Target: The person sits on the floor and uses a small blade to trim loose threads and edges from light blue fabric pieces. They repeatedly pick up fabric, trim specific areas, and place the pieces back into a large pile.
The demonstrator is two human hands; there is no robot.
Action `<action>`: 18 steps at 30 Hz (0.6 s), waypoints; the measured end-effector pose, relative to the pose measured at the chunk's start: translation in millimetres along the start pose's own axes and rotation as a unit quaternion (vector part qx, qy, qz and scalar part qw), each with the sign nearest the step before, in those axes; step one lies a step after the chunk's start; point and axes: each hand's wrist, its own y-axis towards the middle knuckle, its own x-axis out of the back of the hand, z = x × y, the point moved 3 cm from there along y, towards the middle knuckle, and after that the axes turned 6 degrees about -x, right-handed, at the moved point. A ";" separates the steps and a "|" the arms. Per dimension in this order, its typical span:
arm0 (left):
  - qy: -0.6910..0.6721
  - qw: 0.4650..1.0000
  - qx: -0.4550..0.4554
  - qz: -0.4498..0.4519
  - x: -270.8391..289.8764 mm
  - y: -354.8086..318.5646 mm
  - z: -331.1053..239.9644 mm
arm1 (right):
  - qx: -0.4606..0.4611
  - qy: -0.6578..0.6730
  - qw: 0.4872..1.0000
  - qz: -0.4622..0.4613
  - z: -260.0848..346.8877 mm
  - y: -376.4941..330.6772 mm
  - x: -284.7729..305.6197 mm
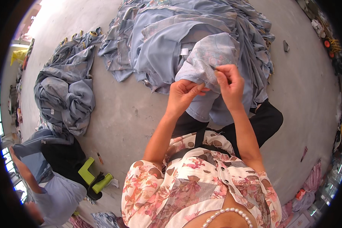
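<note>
Over a seated person's lap, the left hand [182, 93] and right hand [231, 85] each pinch a narrow fold of a blue-grey patterned garment [218, 49], which looks mid-handling, not yet finished. Just beyond spreads a large pile of similar garments [152, 26]; which are done and which remain cannot be told. Farther left lie a smaller heap [62, 89] and a co-worker's sleeve [45, 197].

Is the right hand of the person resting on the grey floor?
No, the right hand is pinching the blue-grey cloth.
</note>
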 end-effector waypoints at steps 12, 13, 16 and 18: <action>0.108 0.993 -0.049 -0.019 -2.2 -1.7 6.3 | 0.122 -0.238 0.961 0.068 16.7 -6.5 -8.7; 0.117 0.992 -0.043 -0.015 -2.3 -1.8 7.3 | 0.121 -0.249 0.958 0.068 13.9 -7.1 -8.1; 0.100 0.994 -0.027 -0.020 -4.8 -0.3 6.0 | 0.005 -0.061 0.998 0.009 5.8 -2.3 1.8; 0.075 0.997 -0.016 -0.026 -7.8 -0.6 6.6 | -0.056 0.123 0.991 -0.001 5.7 4.3 10.0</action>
